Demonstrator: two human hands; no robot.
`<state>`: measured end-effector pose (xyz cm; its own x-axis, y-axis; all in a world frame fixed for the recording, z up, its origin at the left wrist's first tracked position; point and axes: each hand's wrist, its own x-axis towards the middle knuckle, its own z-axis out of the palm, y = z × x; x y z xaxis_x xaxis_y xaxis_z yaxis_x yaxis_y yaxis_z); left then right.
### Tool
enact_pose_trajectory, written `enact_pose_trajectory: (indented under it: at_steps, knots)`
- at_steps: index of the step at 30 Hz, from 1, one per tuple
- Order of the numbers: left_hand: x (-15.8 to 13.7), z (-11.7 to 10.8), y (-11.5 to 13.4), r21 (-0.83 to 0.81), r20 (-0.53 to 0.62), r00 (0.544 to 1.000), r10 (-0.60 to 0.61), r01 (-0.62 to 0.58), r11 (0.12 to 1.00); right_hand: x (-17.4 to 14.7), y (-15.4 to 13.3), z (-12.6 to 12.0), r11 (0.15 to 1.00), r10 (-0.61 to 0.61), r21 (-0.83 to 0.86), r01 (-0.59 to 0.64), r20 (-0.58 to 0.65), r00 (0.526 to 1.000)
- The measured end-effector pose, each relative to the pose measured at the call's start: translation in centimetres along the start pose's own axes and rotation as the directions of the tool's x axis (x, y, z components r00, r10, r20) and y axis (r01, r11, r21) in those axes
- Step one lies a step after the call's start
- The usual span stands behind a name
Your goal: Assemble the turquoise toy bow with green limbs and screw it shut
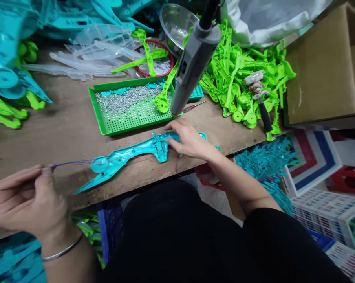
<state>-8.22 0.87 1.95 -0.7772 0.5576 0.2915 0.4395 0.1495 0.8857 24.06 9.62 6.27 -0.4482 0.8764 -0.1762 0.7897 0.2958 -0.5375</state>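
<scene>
A long turquoise plastic part [136,150] lies on the work table, its pointed end toward the lower left. Thin blue and red wires [74,162] run along it and stretch out past its left end. My left hand [30,196], at the far left, pinches the ends of these wires between thumb and fingers. Over the right end of the part my right hand [189,137] is closed, thumb and fingers gripping it from above. Just above that hand hangs a grey electric screwdriver [193,63], which it does not hold.
A green tray [130,124] of screws and small turquoise pieces sits behind the part. Lime-green parts [236,78] are heaped at the right, with a hammer [265,114] on them and a cardboard box [321,70] beyond. Turquoise parts [68,19] and a metal bowl [177,27] stand at the back.
</scene>
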Motion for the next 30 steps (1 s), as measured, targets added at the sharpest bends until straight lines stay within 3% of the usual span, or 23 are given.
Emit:
enact_pose_trajectory:
  at_steps: [2, 5, 8, 10, 13, 18, 20, 25, 30]
  knots:
    - [-0.4, 0.1, -0.6, 0.005, 0.002, 1.000, 0.003, -0.003, 1.000, -1.7, -0.3, -0.5, 0.991, -0.034, -0.132, 0.026, -0.060, 0.998]
    - [-0.8, 0.6, -1.3, -0.029, 0.026, 1.000, 0.015, -0.015, 0.999, -3.9, -0.5, -0.3, 0.934, -0.074, -0.344, 0.096, 0.077, 0.994]
    - [-0.6, 1.2, -2.1, -0.069, 0.005, 1.000, -0.002, 0.002, 0.998, -4.9, -0.2, 0.8, 0.891, -0.115, -0.424, 0.164, 0.138, 0.984]
    - [-0.3, 1.4, -2.6, -0.109, -0.006, 0.999, -0.033, 0.032, 0.994, -4.9, 0.3, 1.2, 0.889, -0.146, -0.417, 0.191, 0.138, 0.980]
    - [-0.3, 1.4, -3.0, -0.171, 0.065, 0.991, -0.113, 0.123, 0.978, -4.1, 1.1, 1.2, 0.925, -0.196, -0.310, 0.221, 0.111, 0.974]
    - [-0.7, 1.0, -2.7, -0.189, 0.144, 0.979, -0.142, 0.169, 0.967, -2.0, 2.5, 2.7, 0.988, -0.149, -0.066, 0.139, -0.181, 0.972]
    - [-0.5, 0.8, -2.9, -0.180, 0.107, 0.985, -0.138, 0.155, 0.971, -1.3, 2.9, 3.7, 0.992, -0.124, -0.052, 0.116, -0.223, 0.967]
    - [0.7, 0.0, -4.8, -0.156, -0.132, 0.988, -0.079, 0.058, 0.986, -0.9, 3.4, 4.8, 0.979, -0.178, -0.134, 0.152, -0.212, 0.961]
    - [0.8, -0.7, -5.6, -0.090, -0.100, 0.982, -0.161, 0.152, 0.984, -1.3, 3.8, 4.5, 0.955, -0.249, -0.206, 0.213, -0.168, 0.954]
